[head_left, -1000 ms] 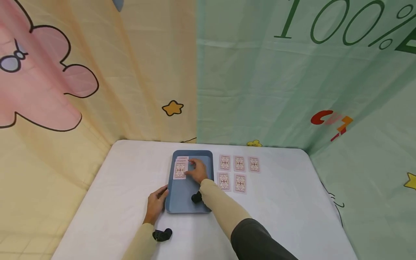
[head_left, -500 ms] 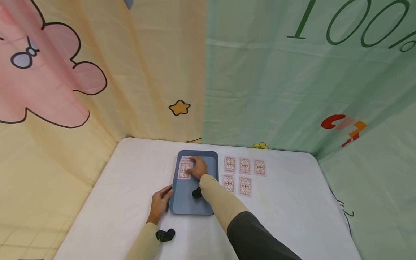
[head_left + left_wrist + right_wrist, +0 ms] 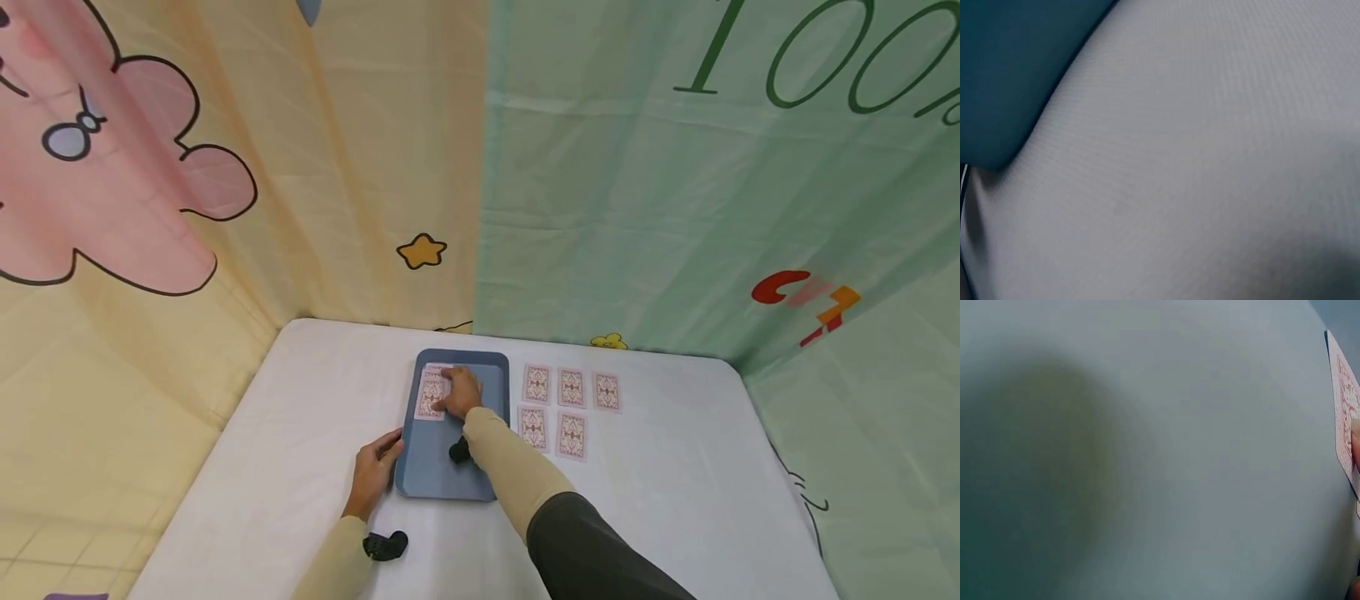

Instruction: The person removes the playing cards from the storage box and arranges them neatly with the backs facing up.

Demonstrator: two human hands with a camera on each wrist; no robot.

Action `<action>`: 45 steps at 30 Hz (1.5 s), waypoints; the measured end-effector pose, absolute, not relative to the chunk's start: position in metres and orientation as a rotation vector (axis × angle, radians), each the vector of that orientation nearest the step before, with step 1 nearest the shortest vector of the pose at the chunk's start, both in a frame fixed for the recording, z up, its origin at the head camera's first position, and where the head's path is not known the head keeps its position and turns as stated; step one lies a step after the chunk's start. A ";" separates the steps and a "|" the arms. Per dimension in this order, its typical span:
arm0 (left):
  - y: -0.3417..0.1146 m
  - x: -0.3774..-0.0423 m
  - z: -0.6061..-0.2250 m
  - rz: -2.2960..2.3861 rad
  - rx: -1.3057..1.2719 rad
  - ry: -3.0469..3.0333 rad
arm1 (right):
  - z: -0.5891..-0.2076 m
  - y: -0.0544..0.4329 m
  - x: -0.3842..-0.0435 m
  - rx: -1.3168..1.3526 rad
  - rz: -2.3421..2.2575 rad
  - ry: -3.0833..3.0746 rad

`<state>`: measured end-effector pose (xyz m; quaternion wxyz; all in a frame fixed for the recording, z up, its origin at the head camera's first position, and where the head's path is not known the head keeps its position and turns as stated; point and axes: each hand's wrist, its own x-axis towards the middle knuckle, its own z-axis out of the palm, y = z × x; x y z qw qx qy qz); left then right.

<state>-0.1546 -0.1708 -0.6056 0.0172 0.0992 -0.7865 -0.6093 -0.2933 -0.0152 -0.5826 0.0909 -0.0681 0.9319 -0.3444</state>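
Note:
My left hand [image 3: 371, 471] lies along the left edge of a blue-grey tray [image 3: 420, 483], its fingers touching the rim. Over the tray's upper part, the fingertips of my right hand [image 3: 461, 393] rest on a playing card [image 3: 429, 402] lying face down, with a red pattern on its back. Thumb and index finger stand apart at its right side. Another card [image 3: 435, 367] peeks out behind its top edge. In the right wrist view a fingertip [image 3: 1356, 434] touches the card's patterned back [image 3: 1342, 400]. The left wrist view shows the tray's corner [image 3: 1016, 75].
Right of the tray, several face-down cards lie in two rows, among them a near card [image 3: 572, 436] and a far right card [image 3: 607, 392]. A white cloth [image 3: 675, 483] covers the table. Printed curtains [image 3: 615, 183] stand behind and at the sides.
My right hand has shifted slightly left over the card in the tray. The left hand stays at the rim. The head view has turned a little left.

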 end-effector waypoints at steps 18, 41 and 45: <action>-0.166 -0.156 -0.605 -1.943 0.304 -2.438 | -0.587 0.006 -0.293 -0.225 -1.380 2.627; -0.170 -0.156 -0.602 -1.929 0.321 -2.478 | -0.583 0.028 -0.271 -0.177 -1.711 2.427; -0.170 -0.154 -0.602 -1.897 0.321 -2.481 | -0.581 0.032 -0.270 -0.175 -1.679 2.432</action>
